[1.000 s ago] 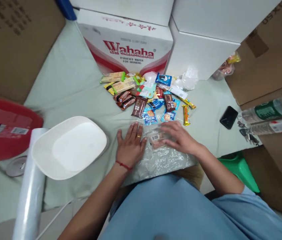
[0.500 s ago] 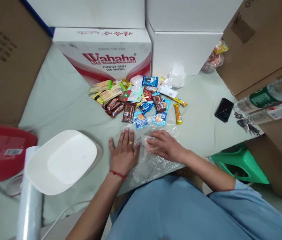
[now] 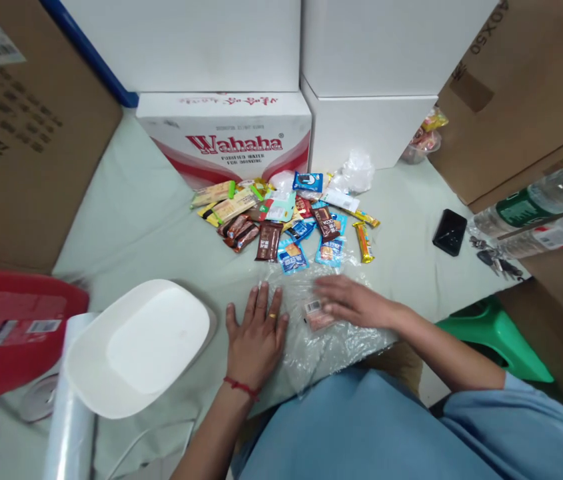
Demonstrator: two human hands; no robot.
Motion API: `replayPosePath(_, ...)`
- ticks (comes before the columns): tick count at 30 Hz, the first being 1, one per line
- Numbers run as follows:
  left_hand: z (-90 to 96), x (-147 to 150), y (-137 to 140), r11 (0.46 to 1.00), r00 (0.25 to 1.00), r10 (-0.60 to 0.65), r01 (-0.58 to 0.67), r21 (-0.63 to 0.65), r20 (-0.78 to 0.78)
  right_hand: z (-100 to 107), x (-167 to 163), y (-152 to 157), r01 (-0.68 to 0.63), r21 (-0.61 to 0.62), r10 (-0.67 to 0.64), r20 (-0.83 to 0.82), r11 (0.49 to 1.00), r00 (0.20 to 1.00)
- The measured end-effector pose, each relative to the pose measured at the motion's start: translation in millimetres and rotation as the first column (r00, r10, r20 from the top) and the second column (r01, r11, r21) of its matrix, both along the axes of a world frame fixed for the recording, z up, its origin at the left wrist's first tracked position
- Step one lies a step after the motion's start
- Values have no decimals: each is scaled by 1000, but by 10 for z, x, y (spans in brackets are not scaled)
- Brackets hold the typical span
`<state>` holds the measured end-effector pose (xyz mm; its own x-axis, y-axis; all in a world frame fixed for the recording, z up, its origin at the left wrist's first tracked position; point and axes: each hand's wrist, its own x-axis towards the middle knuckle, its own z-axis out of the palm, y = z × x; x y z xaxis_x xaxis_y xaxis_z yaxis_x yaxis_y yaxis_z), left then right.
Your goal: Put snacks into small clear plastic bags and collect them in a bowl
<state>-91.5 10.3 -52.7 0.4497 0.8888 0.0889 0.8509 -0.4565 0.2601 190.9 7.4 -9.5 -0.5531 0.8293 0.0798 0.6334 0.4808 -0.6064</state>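
My left hand (image 3: 256,330) lies flat with fingers spread, resting at the left edge of a clear plastic sheet (image 3: 324,353). On the sheet sits a small pinkish packet (image 3: 320,319) with a barcode label. Just above and to the right of that packet is my right hand (image 3: 354,301), its fingers stretched out and a little blurred, with nothing visible in them. Beyond both hands spreads a pile of wrapped snacks, including a brown cocoa packet (image 3: 268,241), blue cracker packets (image 3: 292,256) and a yellow-orange bar (image 3: 364,243).
A white scale with a tray top (image 3: 146,340) stands to the left, near a plastic film roll (image 3: 71,400) and a red container (image 3: 16,333). A Wahaha carton (image 3: 236,150) is behind the snacks. At right are a black phone-like object (image 3: 450,232), keys (image 3: 498,260) and bottles (image 3: 526,210).
My right hand has lifted off the pinkish packet and shifted right, uncovering its barcode. My left hand stays flat. The whole view has shifted slightly.
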Motion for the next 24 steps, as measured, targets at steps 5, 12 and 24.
replayPosePath(5, 0, 2, -4, 1000, 1000, -1, 1, 18, -3, 65, -206, 859, 501, 146, -521, 191, 853, 832)
replayPosePath(12, 7, -1, -20, 1000, 999, 5, -4, 29, -36, -9, -639, 1403, 467, 235, -523, 402, 852, 752)
replayPosePath(24, 9, -5, 2, 1000, 1000, 6, -5, 23, -15, 187, -165, 1467, 414, 281, -499, 423, 866, 756)
